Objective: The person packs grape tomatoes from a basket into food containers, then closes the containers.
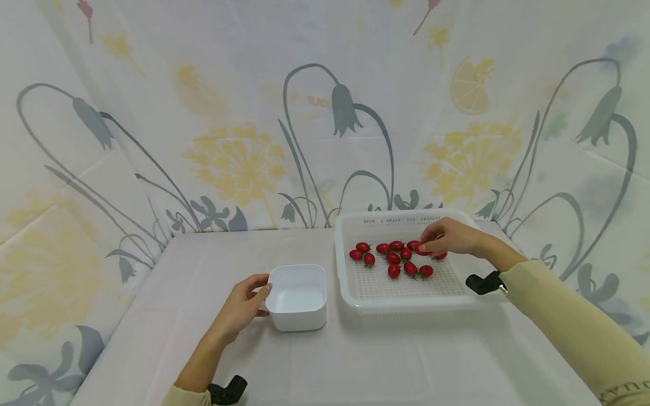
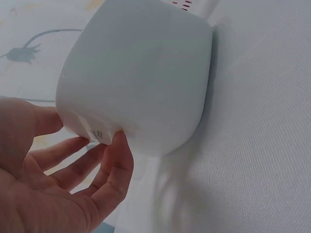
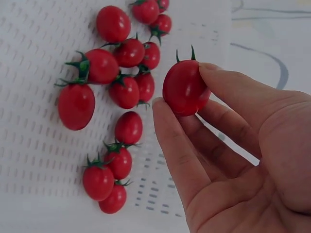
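Red tomato (image 3: pixel 184 87) between right fingers (image 3: pixel 177 145).

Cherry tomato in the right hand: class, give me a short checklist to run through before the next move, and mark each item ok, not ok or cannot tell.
1. Right hand has a firm grip on the cherry tomato, pinched between thumb and fingers: ok.
2. Tomato lifted free of the other tomatoes in the white perforated tray: ok.
3. White bowl stands upright, open side up: ok.
4. Left hand steadies the bowl, fingers touching its side: ok.
5. Bowl has room inside; none of its visible interior holds anything: ok.
6. Tomato skin unbruised on the side hidden by the fingers: cannot tell.
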Tool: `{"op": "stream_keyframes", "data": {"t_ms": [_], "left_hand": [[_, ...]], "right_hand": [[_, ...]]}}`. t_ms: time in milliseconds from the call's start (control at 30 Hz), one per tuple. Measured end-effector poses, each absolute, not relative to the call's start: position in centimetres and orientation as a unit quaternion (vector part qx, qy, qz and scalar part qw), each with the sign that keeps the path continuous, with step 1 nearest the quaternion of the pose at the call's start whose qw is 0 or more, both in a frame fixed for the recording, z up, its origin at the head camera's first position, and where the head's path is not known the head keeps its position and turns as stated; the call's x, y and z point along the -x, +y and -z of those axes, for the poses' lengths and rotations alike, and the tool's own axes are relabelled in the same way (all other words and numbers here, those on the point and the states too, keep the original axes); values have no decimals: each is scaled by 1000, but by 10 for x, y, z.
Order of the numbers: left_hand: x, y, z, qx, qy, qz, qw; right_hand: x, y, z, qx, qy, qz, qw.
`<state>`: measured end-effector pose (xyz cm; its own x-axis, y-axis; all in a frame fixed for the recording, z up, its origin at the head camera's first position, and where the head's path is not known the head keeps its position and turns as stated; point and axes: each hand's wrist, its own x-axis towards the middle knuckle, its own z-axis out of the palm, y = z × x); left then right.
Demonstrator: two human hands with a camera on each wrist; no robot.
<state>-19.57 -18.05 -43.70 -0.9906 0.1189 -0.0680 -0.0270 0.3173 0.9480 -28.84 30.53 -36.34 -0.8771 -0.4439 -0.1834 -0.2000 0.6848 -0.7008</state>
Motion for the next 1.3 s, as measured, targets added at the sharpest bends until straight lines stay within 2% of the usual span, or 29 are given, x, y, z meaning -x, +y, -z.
{"op": "stream_keyframes", "data": {"t_ms": [567,1300], "left_hand": [[196,-180,436,-27,804,-590,71],[196,-180,437,-26,802,-592,68]], "right_hand": [[270,292,345,143,897,396,137],[241,231,350,155,877,451,63]]}}
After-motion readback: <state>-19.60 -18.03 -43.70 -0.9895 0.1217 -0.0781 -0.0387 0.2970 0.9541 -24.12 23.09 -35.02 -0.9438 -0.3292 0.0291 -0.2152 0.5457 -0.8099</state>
